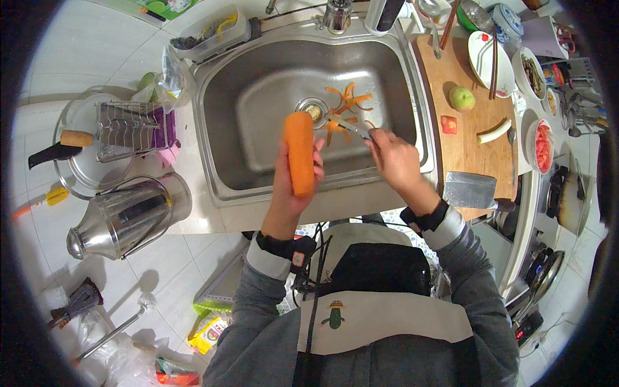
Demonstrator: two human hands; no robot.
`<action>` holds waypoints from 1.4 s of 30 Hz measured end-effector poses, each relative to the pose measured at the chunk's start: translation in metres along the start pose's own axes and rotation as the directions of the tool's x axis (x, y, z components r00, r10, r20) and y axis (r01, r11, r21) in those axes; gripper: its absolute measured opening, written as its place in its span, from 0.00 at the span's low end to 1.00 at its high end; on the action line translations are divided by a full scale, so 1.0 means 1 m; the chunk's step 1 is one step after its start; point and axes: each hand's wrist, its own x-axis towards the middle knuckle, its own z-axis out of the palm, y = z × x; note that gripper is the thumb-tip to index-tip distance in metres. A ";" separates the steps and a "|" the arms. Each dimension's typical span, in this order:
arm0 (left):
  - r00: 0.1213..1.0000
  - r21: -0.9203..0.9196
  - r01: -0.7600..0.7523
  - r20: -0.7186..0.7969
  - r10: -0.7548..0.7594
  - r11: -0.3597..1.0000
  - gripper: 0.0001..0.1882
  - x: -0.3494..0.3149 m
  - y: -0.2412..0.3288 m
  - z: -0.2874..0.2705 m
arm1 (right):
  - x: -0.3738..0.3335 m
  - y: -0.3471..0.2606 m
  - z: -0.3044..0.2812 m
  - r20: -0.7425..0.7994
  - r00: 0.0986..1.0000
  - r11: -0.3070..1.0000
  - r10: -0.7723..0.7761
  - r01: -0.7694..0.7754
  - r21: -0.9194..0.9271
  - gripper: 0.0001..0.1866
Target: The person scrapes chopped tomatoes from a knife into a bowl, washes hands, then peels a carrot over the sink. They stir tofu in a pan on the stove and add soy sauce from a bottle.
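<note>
My left hand [282,184] is wrapped round a thick orange carrot [300,155], which stands nearly upright over the near side of the sink [258,116]. Its surface looks smooth and peeled. In my right hand [396,158] is a slim metal peeler [351,128], pointing left toward the carrot but apart from it. Curled orange carrot peels [348,98] lie on the sink floor beside the drain [313,111], and a few show close to the peeler's tip. Some pale scraps sit in the drain.
Right of the sink, a wooden cutting board [467,119] bears a cleaver [469,188], a green round fruit [461,99], a red piece [449,124] and a white plate [490,61]. A bowl of red pieces [543,147] stands beyond. A metal canister [129,216] lies at left, near a wire rack [129,132].
</note>
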 end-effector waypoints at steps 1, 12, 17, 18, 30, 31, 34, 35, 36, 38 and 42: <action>0.999 -0.036 0.034 0.035 -0.032 0.999 0.31 0.001 -0.001 0.002 | 0.000 -0.003 -0.003 0.000 1.000 1.000 -0.002 0.002 -0.002 0.09; 0.985 -0.117 0.072 0.163 -0.053 0.991 0.29 0.009 -0.011 0.009 | -0.009 0.000 -0.013 -0.025 1.000 1.000 0.015 -0.015 -0.028 0.08; 0.994 -0.184 0.113 0.018 -0.111 0.976 0.29 0.020 -0.005 0.001 | -0.004 0.013 -0.011 0.037 0.946 0.941 0.322 -0.324 0.094 0.10; 0.986 -0.244 0.153 -0.033 -0.166 0.958 0.29 0.024 -0.004 0.000 | -0.006 0.011 -0.011 0.076 0.944 0.929 0.320 -0.328 0.173 0.11; 0.987 0.066 0.143 0.067 -0.147 0.988 0.30 0.024 -0.015 -0.011 | -0.022 -0.027 -0.032 0.245 0.969 0.884 -0.011 -0.105 0.455 0.17; 0.991 0.113 0.115 0.052 -0.122 0.987 0.30 0.024 -0.015 -0.010 | -0.023 -0.027 -0.032 0.217 0.975 0.898 -0.037 -0.063 0.436 0.17; 0.996 0.228 0.067 0.043 -0.079 0.971 0.29 0.020 -0.016 -0.007 | -0.026 -0.025 -0.027 0.206 0.974 0.929 -0.090 0.008 0.370 0.17; 0.994 0.245 0.077 0.051 -0.092 0.966 0.29 0.017 -0.016 -0.006 | -0.025 -0.023 -0.025 0.197 0.975 0.937 -0.100 0.025 0.347 0.17; 0.992 0.263 0.083 0.066 -0.103 0.961 0.30 0.014 -0.017 -0.004 | -0.024 -0.021 -0.023 0.185 0.975 0.944 -0.120 0.054 0.326 0.17; 0.986 0.150 0.165 -0.025 -0.164 0.975 0.27 0.010 -0.020 -0.001 | -0.015 -0.012 -0.014 0.181 0.983 0.975 -0.043 0.002 0.221 0.17; 0.986 0.191 0.150 -0.103 -0.132 0.970 0.27 -0.005 -0.032 0.005 | 0.023 0.019 0.013 0.206 0.937 0.950 0.281 -0.242 -0.197 0.17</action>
